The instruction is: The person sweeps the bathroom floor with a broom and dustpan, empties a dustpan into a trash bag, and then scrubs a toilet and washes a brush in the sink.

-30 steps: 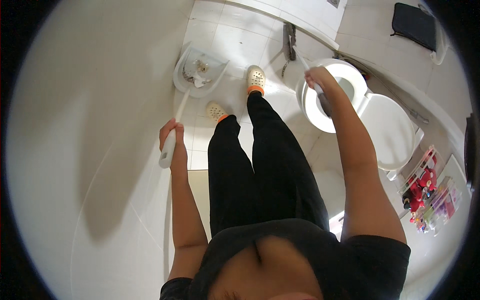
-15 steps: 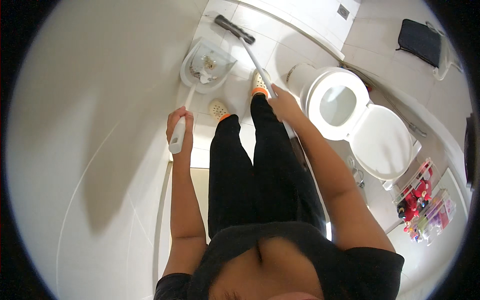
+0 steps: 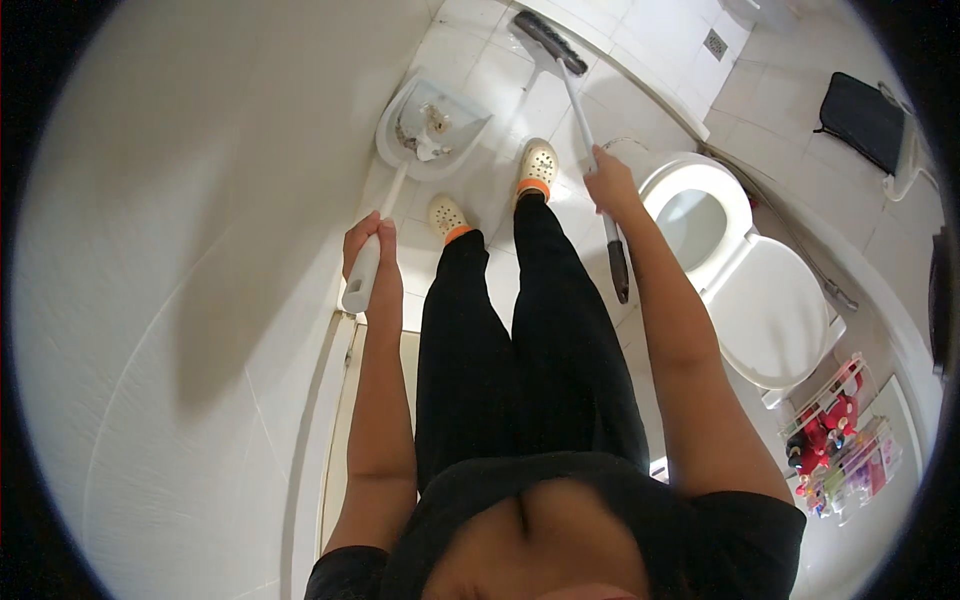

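At ten o'clock, the left hand [image 3: 370,247], fingers curled, holds a long-handled white plastic dustpan [image 3: 462,133] reaching past eleven, probably level to contain pale debris [image 3: 429,150]. Past one, the right hand [image 3: 609,184], fingers closed, grips a grey-shafted broom [image 3: 581,112] mid-shaft, likely for control, dark bristles [image 3: 550,42] near twelve.

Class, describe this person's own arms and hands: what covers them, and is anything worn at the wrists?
Short, plain black sleeves end above the elbows, leaving the left arm and right arm bare below. The left hand and right hand are ungloved. No watch or bracelet shows; rings are too small to tell.
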`<act>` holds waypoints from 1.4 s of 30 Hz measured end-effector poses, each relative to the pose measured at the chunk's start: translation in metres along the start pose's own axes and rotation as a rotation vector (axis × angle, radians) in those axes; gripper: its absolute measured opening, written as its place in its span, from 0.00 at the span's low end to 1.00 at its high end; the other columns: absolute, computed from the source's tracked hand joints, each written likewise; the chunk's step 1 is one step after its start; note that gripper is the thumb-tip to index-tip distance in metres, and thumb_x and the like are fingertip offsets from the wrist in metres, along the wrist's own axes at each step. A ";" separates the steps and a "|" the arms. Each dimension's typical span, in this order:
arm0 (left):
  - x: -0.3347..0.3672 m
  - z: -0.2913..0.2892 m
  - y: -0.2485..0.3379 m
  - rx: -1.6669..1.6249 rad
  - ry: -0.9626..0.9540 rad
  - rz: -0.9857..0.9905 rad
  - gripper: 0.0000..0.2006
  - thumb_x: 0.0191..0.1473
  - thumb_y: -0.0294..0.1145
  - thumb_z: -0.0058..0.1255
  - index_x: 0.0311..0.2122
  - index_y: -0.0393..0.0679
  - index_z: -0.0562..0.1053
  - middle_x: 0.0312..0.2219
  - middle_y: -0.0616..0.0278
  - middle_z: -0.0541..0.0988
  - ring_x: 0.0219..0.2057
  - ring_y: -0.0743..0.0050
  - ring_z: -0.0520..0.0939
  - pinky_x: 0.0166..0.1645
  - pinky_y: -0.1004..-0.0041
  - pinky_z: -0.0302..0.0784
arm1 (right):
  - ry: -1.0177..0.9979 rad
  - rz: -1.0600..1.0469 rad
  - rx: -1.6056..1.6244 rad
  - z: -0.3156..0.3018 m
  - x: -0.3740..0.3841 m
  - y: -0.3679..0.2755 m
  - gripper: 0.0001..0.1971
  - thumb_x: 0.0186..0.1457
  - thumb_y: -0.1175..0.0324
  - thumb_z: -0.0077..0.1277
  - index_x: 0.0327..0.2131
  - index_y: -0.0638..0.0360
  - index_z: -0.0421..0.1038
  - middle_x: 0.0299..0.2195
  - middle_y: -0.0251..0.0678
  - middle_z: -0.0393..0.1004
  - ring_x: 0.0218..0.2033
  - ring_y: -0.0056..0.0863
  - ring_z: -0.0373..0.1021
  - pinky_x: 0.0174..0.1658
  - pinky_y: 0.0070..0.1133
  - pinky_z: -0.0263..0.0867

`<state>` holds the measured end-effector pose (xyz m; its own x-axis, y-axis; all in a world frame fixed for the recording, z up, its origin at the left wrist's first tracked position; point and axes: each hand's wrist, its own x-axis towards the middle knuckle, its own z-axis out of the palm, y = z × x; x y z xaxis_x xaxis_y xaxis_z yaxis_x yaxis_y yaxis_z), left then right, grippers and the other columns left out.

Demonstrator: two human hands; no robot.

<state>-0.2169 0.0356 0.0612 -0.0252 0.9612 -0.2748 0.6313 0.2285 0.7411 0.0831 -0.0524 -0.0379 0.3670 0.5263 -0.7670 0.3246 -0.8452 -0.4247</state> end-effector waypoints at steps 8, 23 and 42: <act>-0.005 -0.001 0.001 0.052 0.034 0.001 0.13 0.53 0.36 0.52 0.37 0.36 0.72 0.34 0.59 0.74 0.37 0.73 0.73 0.45 0.74 0.67 | 0.039 -0.110 -0.105 -0.012 -0.010 0.013 0.26 0.47 0.71 0.43 0.53 0.65 0.57 0.42 0.55 0.69 0.30 0.44 0.72 0.25 0.30 0.71; 0.008 -0.002 0.010 0.120 -0.084 0.117 0.08 0.49 0.31 0.53 0.33 0.40 0.72 0.32 0.60 0.73 0.35 0.67 0.74 0.42 0.72 0.68 | 0.043 -0.106 0.007 -0.004 0.025 -0.029 0.25 0.49 0.69 0.42 0.52 0.66 0.58 0.38 0.57 0.69 0.35 0.45 0.72 0.35 0.33 0.70; 0.017 -0.017 0.009 0.248 -0.101 0.155 0.07 0.49 0.31 0.54 0.32 0.42 0.73 0.29 0.58 0.73 0.32 0.65 0.75 0.38 0.72 0.70 | -0.046 -0.138 -0.018 0.028 -0.018 -0.096 0.17 0.46 0.73 0.43 0.42 0.68 0.61 0.30 0.55 0.72 0.32 0.45 0.72 0.35 0.37 0.68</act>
<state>-0.2250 0.0570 0.0736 0.1557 0.9584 -0.2390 0.7918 0.0236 0.6104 0.0209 0.0165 0.0034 0.2775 0.6323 -0.7233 0.3849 -0.7630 -0.5194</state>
